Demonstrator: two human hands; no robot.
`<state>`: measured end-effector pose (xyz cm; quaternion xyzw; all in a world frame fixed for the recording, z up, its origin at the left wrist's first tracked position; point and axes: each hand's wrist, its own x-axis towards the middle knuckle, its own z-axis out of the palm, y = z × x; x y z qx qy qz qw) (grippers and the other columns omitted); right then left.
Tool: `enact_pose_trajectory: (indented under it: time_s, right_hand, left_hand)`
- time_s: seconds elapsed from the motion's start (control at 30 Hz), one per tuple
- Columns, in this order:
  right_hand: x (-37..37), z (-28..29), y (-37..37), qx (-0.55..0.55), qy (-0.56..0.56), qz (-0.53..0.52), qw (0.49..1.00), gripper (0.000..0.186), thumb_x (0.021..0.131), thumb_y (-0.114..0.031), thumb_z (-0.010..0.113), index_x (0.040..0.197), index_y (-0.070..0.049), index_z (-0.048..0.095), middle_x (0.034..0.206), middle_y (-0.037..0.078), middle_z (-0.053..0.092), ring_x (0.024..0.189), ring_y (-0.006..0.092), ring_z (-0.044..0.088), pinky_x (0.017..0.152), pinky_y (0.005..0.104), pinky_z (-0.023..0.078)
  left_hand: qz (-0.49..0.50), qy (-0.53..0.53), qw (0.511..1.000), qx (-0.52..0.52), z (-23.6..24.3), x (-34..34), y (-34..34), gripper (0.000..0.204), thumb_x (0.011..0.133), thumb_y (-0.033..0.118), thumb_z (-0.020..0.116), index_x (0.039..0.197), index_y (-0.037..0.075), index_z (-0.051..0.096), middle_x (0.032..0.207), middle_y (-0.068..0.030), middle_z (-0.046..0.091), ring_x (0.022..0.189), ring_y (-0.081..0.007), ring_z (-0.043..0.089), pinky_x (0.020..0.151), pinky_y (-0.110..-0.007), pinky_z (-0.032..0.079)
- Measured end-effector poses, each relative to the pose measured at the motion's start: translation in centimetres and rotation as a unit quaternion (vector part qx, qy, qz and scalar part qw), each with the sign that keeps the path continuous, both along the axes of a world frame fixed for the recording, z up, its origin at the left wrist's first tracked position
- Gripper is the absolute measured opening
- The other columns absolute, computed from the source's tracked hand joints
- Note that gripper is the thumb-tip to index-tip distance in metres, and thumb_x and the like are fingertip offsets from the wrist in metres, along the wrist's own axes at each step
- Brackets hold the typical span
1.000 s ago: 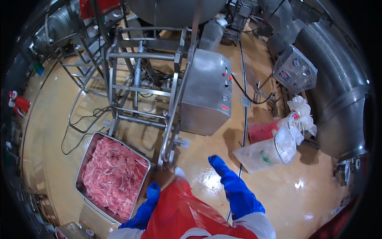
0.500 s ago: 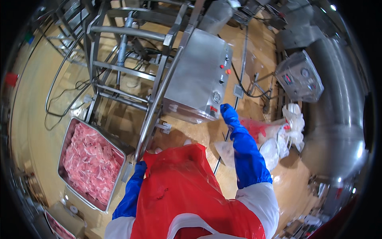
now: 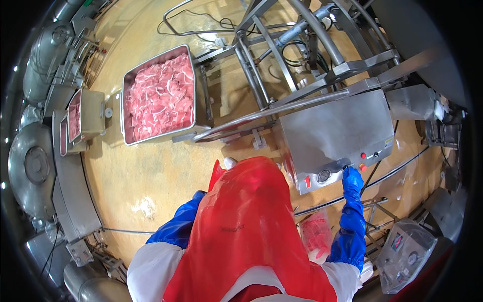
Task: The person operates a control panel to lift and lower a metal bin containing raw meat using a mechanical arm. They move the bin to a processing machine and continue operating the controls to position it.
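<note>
My right hand [image 3: 353,178], in a blue glove, is closed at the front edge of a steel control box [image 3: 337,131]. Its fingertips pinch a small black rotary knob [image 3: 345,167], mostly covered by them. Red and orange push buttons [image 3: 363,162] sit just beyond the fingers, and a round gauge [image 3: 323,175] lies to their left. My left hand [image 3: 199,195] hangs low by the red apron [image 3: 246,211]; its fingers are hidden behind the apron's edge.
A steel tub [image 3: 124,108] of sliced raw meat stands at the far left, touching a tubular steel frame [image 3: 282,111]. Smaller meat bins [image 3: 90,113] are farther left. A clear bag with red contents [image 3: 316,232] lies by my right forearm. A plastic-covered control panel [image 3: 405,254] stands at lower right.
My view has turned right, so the tub and frame appear shifted. My right hand has moved from the box's near corner along its edge to the knob.
</note>
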<state>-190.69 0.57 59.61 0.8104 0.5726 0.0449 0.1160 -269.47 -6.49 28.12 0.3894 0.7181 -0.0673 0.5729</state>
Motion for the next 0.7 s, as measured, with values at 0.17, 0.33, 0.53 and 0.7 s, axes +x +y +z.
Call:
enact_pose_trajectory:
  time_s: [0.17,0.33,0.53,0.7]
  right_hand:
    - [3.5,-2.8,0.6,0.044,0.047,0.008,0.998,0.029,0.105,-0.034,0.06,0.094,-0.011,0.075,0.09,0.019,0.074,0.083,0.042,0.072,0.07,0.0555,0.057]
    - [3.6,-3.9,1.0,0.046,0.002,0.007,0.999,0.015,0.096,-0.024,0.066,0.089,-0.015,0.076,0.087,0.015,0.075,0.081,0.0368,0.074,0.068,0.0496,0.057]
    - [8.4,-4.5,-1.2,-0.018,0.018,0.129,0.991,0.006,0.084,-0.015,0.069,0.082,-0.018,0.074,0.077,0.007,0.072,0.074,0.0295,0.072,0.064,0.0462,0.053]
    - [7.9,1.5,2.3,0.022,0.077,0.04,0.996,0.03,0.098,-0.041,0.068,0.088,-0.014,0.073,0.083,0.014,0.073,0.08,0.0392,0.073,0.07,0.054,0.056]
  left_hand:
    - [0.053,-0.034,0.997,-0.032,2.9,8.3,-1.3,0.027,0.089,0.036,0.071,0.089,0.012,0.083,0.086,-0.0172,0.077,0.083,-0.0272,0.074,0.078,-0.048,0.054]
    - [-0.053,0.014,0.998,0.015,6.5,12.2,2.6,0.027,0.089,0.036,0.069,0.088,0.011,0.08,0.084,-0.0165,0.075,0.081,-0.0275,0.072,0.076,-0.046,0.054]
    - [-0.112,0.016,0.986,0.119,6.0,11.0,4.9,0.036,0.094,0.038,0.06,0.088,0.007,0.078,0.087,-0.0196,0.076,0.079,-0.0344,0.071,0.074,-0.05,0.053]
    - [-0.144,-0.001,0.978,0.149,5.6,10.9,3.3,0.032,0.096,0.029,0.056,0.079,0.007,0.071,0.079,-0.0177,0.072,0.067,-0.0257,0.063,0.064,-0.05,0.047]
